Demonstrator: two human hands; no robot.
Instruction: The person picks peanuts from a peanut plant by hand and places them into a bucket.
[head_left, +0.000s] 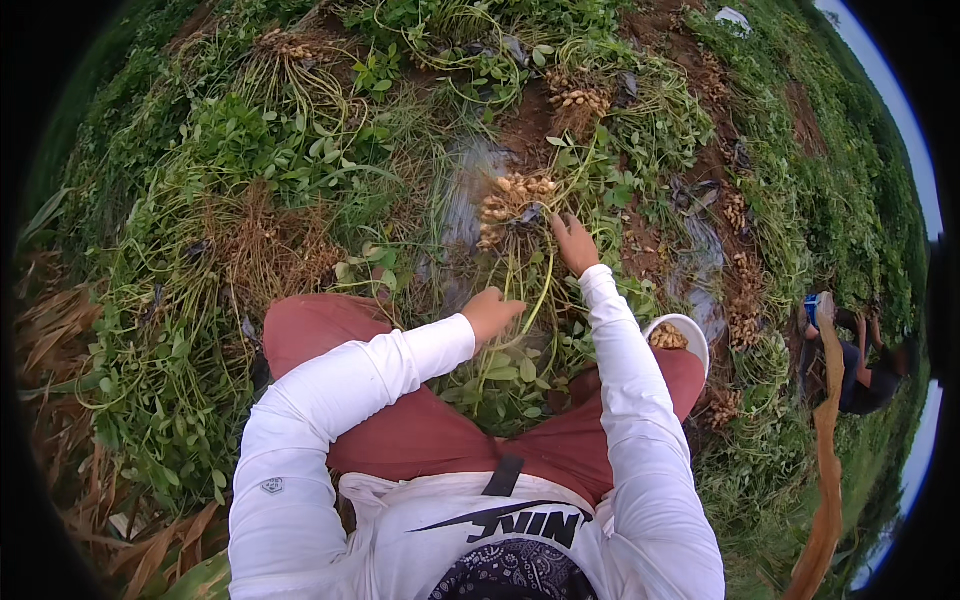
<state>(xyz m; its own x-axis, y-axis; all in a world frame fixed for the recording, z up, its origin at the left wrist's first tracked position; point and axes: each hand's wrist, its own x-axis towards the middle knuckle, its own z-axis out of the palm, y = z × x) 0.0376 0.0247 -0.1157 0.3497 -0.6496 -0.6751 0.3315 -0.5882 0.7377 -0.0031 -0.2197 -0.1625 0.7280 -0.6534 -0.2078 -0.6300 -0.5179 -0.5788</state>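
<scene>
An uprooted peanut plant lies before me, its cluster of peanut pods (517, 196) pointing away and its green stems (541, 296) running back between my knees. My left hand (491, 313) is at the left side of the stems, fingers partly spread; whether it grips any stem cannot be told. At the right edge of the pod cluster, my right hand (574, 244) reaches with bent fingers to where pods and stems meet; its grip is unclear. Beside my right knee stands a white bucket (699, 346) with picked peanuts (667, 337) in it.
Other uprooted peanut plants lie left (274, 240) and ahead (581, 101). Plastic mulch film (474, 187) covers some soil. A row of pods (744, 300) runs along the right. A person (862, 367) crouches at far right, near a brown dry leaf or strip (829, 442). Dry leaves (56, 322) lie far left.
</scene>
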